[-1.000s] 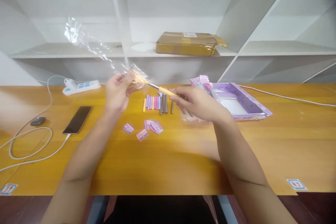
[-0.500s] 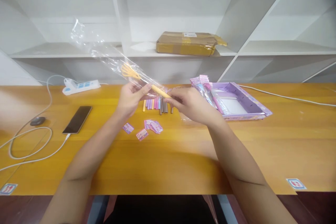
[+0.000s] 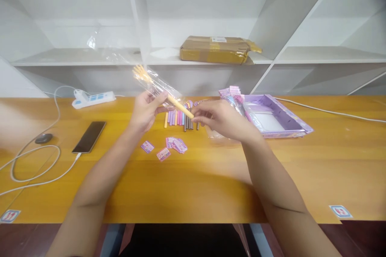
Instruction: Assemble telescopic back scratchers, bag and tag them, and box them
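A yellow stick with a hand-shaped head, like a back scratcher point(image 3: 180, 106), slants in front of me above the table. Its head and upper part lie inside a clear plastic bag point(image 3: 159, 82), while the lower handle sticks out bare. My left hand point(image 3: 146, 110) is closed on the scratcher's middle through the bag. At the handle's bottom end, my right hand point(image 3: 221, 117) pinches with thumb and fingers. Behind and below the handle, several coloured and dark grey sticks point(image 3: 175, 118) lie in a row. Small printed cards point(image 3: 178, 145) are spread nearer to me.
A purple tray point(image 3: 289, 116) with wrapped packets point(image 3: 233, 96) stands at right. On the left are a phone point(image 3: 89, 137), a power strip point(image 3: 93, 99), a dark mouse-like item point(image 3: 44, 139) and white cables. A taped cardboard box point(image 3: 215, 49) rests on the shelf behind.
The scratcher has slid slightly down and right at its handle end, with more handle showing outside the bag. Its head has shifted up and left. My left hand has moved slightly left.
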The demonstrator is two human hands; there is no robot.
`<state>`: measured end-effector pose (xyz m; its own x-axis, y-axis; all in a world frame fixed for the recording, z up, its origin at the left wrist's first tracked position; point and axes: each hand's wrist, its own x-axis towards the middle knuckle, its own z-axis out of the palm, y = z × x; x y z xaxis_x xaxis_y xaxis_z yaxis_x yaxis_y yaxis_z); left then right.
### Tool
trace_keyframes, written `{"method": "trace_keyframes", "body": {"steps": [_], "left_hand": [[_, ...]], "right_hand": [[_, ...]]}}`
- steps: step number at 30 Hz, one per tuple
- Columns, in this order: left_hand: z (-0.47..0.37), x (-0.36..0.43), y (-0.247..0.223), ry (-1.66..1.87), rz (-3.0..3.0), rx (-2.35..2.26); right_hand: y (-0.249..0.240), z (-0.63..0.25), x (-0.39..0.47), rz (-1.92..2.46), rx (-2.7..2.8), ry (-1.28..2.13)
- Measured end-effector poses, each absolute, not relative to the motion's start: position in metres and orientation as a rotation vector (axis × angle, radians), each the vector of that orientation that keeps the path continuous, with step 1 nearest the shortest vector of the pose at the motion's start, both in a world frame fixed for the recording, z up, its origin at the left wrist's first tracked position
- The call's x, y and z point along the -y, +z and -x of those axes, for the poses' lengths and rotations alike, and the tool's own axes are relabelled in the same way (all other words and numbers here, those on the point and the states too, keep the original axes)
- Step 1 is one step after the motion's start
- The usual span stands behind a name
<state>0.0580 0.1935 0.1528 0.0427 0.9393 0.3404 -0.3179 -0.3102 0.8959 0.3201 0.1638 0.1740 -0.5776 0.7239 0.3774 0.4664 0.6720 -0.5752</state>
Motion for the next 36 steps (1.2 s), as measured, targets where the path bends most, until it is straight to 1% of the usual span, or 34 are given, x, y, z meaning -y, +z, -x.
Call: {"method": "trace_keyframes", "body": {"steps": [4,10,17,26,30,36], "left_hand": [[-0.064,-0.191,0.149,1.426,-1.282,-0.748],[-0.073,-0.187,0.139,1.288,-1.373,-0.694],[-0.074,-0.184,0.133,1.115,-1.462,-0.766],[-0.070,-0.186,0.137,1.132,-1.453,-0.725],[-0.068,-0.188,0.144,1.235,-1.383,-0.748],[-0.060,-0.191,0.149,1.265,-1.340,-0.788]], "right_hand": [[0.169,-0.319,-0.165,0.952,2.170,0.590],[0.162,-0.315,-0.167,0.970,2.071,0.466],[0.157,-0.307,-0.166,0.926,2.047,0.452],[0.154,-0.303,-0.167,0.896,2.017,0.420],[0.155,-0.307,-0.168,0.846,2.050,0.449],[0.160,-0.316,-0.170,0.714,2.139,0.547]]}}
